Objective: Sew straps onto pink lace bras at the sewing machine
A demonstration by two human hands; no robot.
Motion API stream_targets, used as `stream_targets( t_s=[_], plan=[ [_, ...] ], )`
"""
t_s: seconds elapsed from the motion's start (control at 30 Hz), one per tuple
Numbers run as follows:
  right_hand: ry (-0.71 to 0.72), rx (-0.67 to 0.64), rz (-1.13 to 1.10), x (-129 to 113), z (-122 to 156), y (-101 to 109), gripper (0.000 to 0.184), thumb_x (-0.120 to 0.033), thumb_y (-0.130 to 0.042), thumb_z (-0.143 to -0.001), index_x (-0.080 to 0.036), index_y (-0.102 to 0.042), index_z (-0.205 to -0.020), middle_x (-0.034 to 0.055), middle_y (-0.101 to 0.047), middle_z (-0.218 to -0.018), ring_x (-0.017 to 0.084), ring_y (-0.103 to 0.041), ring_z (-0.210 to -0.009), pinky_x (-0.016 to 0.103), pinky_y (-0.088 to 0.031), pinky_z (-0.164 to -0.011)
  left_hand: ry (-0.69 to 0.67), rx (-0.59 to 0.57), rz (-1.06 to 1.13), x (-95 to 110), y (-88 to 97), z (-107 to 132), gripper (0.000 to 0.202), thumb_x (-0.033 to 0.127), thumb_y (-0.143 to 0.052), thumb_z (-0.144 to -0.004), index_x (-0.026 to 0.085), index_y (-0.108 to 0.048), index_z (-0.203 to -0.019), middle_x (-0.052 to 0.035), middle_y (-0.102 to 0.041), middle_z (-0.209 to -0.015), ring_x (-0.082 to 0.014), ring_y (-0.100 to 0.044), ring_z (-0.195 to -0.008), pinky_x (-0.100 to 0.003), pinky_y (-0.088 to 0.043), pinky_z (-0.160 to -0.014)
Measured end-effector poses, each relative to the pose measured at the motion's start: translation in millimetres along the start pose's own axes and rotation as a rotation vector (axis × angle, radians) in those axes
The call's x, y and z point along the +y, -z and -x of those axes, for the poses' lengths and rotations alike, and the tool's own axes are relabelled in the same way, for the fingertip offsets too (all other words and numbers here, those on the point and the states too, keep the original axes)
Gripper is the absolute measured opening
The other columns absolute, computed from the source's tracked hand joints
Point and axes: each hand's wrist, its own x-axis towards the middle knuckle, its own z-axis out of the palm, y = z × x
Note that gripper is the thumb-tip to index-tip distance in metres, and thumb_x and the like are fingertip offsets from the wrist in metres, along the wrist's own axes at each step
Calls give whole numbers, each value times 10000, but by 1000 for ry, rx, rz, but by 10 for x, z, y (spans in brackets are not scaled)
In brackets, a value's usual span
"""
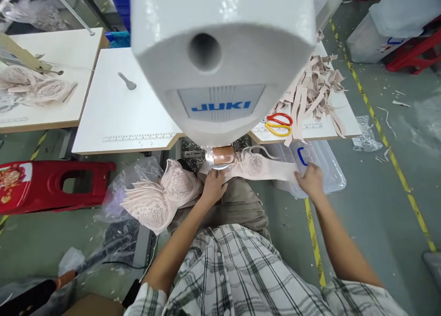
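Observation:
A pale pink lace bra (253, 165) lies under the front of a white JUKI sewing machine (223, 59), its band stretched out to the right. My left hand (214, 187) is on the fabric just below the machine's shiny metal and copper-coloured part (222, 155), fingers closed on its edge. Over to the right, my right hand (311, 180) pinches the far end of the band. Needle and presser foot are hidden by the machine head. Left of my left hand, a stack of pink lace bras (155, 203) hangs over my lap.
Red-and-yellow-handled scissors (279, 124) and a heap of pink fabric strips (319, 84) lie on the table's right side. A clear plastic box (327, 164) stands below. On the left are a grey spoon-like tool (127, 81) and a red stool (55, 187).

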Motion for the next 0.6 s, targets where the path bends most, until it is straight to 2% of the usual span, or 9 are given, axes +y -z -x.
stream_targets(
  t_s=[0.07,0.13,0.23,0.33,0.4,0.47,0.53,0.57,0.6],
  plan=[
    [82,-97,-17,-188,100,-303,614,-520,-618,-761,-70,-611,-1179,301,-611,-1237,435,-538,-1237,610,-425,-1023,69,27,-29,-87,184,188,322,191,-561,-882,169,-631,-1196,-121,-647,-1237,-261,-599,-1197,-383,-485,-1024],
    [237,-277,-111,-466,243,-562,550,-457,-582,-809,-125,-588,-1247,233,-601,-1304,366,-545,-1259,559,-473,-1011,236,106,-102,-328,527,459,232,226,-560,-893,150,-625,-1102,-135,-655,-1168,-262,-606,-1155,-388,-492,-1003],
    [419,-547,-256,-957,452,-839,454,-441,-524,-895,-191,-594,-1267,168,-621,-1284,304,-609,-1183,423,-588,-773,596,258,-282,-746,1099,947,261,345,-436,-974,140,-594,-949,-152,-648,-991,-307,-604,-1061,-435,-495,-897],
    [513,-799,-315,-1449,600,-1048,387,-435,-505,-929,-211,-643,-1213,140,-671,-1192,271,-679,-1035,355,-585,-646,844,250,-387,-965,1411,1308,337,398,-505,-920,205,-511,-643,-81,-574,-656,-279,-614,-777,-340,-446,-654],
    [602,-906,-340,-1756,701,-1164,351,-400,-511,-930,-210,-666,-1181,133,-690,-1171,269,-687,-1035,410,-592,-780,902,210,-396,-929,1449,1404,368,335,-536,-872,232,-417,-539,-47,-504,-542,-229,-562,-634,-296,-356,-569],
    [712,-934,-396,-2016,819,-1233,362,-377,-590,-887,-197,-670,-1190,145,-675,-1241,291,-646,-1154,473,-531,-968,877,188,-376,-728,1438,1421,365,287,-491,-874,229,-387,-529,-42,-503,-540,-192,-512,-583,-284,-297,-549],
    [803,-922,-460,-2198,921,-1239,490,-386,-756,-750,-186,-675,-1190,149,-643,-1324,302,-589,-1246,454,-461,-1070,775,166,-312,-430,1451,1408,385,307,-435,-906,224,-378,-534,-32,-504,-554,-170,-470,-557,-282,-278,-546],
    [825,-913,-463,-2254,951,-1214,507,-406,-834,-652,-205,-709,-1101,112,-688,-1257,274,-619,-1195,390,-474,-1055,687,137,-247,-288,1471,1388,413,343,-423,-921,221,-367,-530,-16,-484,-541,-158,-455,-544,-274,-296,-550],
    [856,-930,-471,-2288,964,-1163,362,-420,-831,-650,-232,-732,-943,57,-748,-1085,220,-674,-1047,323,-513,-973,554,109,-112,-170,1493,1349,432,374,-415,-938,219,-364,-539,1,-460,-529,-147,-437,-529,-265,-318,-553]
  ],
)
